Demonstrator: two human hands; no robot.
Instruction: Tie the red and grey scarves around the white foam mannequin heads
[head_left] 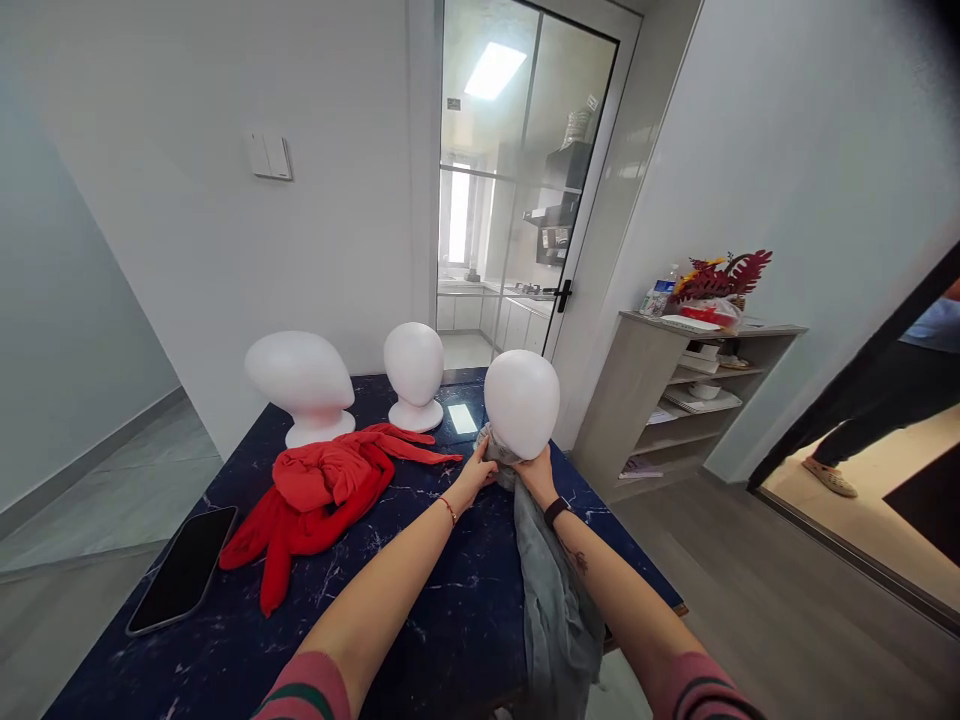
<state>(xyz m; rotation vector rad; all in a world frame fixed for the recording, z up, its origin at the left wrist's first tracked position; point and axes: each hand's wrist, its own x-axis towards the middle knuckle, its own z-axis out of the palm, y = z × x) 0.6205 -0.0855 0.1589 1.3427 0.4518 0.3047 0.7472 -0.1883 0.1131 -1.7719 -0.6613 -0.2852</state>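
Note:
A white foam mannequin head (521, 400) stands at the right side of the dark blue marbled table (420, 600). A grey scarf (555, 590) is wrapped about its neck and hangs down over the table's near edge. My left hand (474, 472) pinches the scarf at the left of the neck. My right hand (537, 472), with a black watch on the wrist, grips the scarf at the right of the neck. Both hands are closed on the cloth.
Two more white mannequin heads (302, 385) (414, 372) stand at the back of the table. A red scarf (322, 495) lies bunched in front of them and a black phone (184, 568) lies at the left. A shelf unit (675, 400) stands right; a person's legs (870, 420) show in the doorway.

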